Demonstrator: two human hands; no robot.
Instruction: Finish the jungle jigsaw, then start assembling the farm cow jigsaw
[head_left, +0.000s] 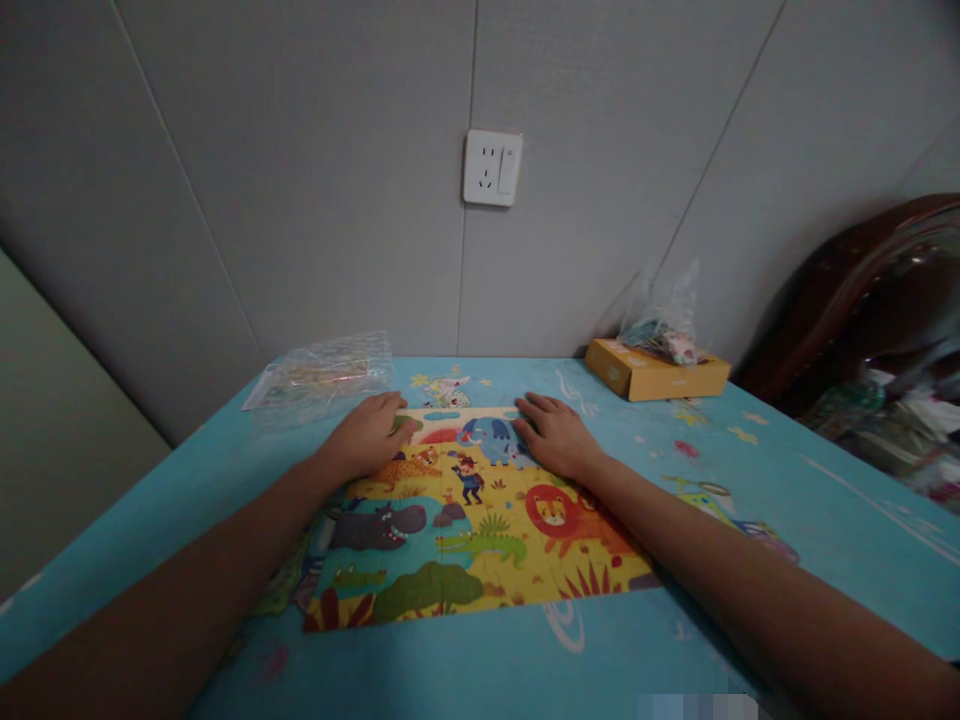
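An assembled jigsaw puzzle (487, 510) lies flat on the blue patterned tablecloth, showing a lion, a hippo, an elephant, crocodiles and a small figure on yellow ground. My left hand (369, 437) rests over its far left corner, fingers stretched along the edge. On the far right corner lies my right hand (561, 436), palm down with the fingers spread beside the elephant. Neither hand grasps anything. Both forearms cover parts of the puzzle's left and right sides.
At the back left lies a clear plastic wrapper (330, 375). A yellow box (664, 375) stands at the back right, with a clear bag (664, 325) of small coloured pieces on top. Behind the tablecloth (480, 665) rises a grey wall with a white socket (492, 168). A dark leather chair (847, 270) is on the right.
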